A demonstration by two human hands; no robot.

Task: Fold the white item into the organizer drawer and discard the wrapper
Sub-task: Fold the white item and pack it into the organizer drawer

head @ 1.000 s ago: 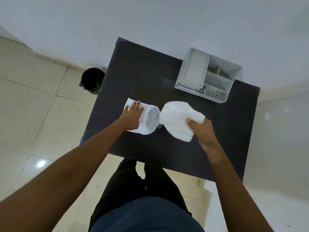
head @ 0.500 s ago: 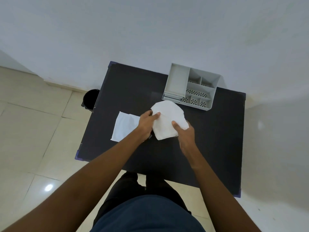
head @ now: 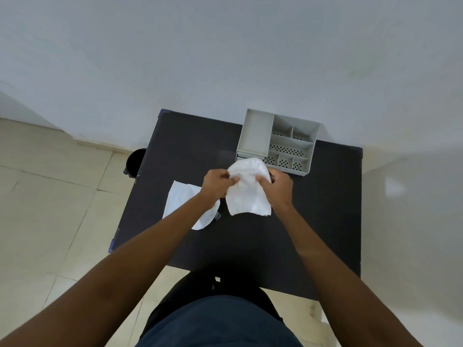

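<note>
While your left hand (head: 217, 182) and right hand (head: 280, 184) both pinch the white item (head: 246, 189), folding looks barely begun; the wrapper (head: 181, 203) waits left of your hands, the organizer (head: 278, 141) beyond them.

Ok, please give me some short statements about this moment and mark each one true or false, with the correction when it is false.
1. Both hands grip the white item. True: the left hand and right hand hold its upper edges.
2. The wrapper is already in the black bin. False: it lies on the dark table, partly under the left forearm.
3. The grey organizer stands at the far side of the table. True.
4. The white item lies inside the organizer. False: the hands hold it in front of it.
5. The bin stands on the table. False: it is on the floor, left of the table.
</note>
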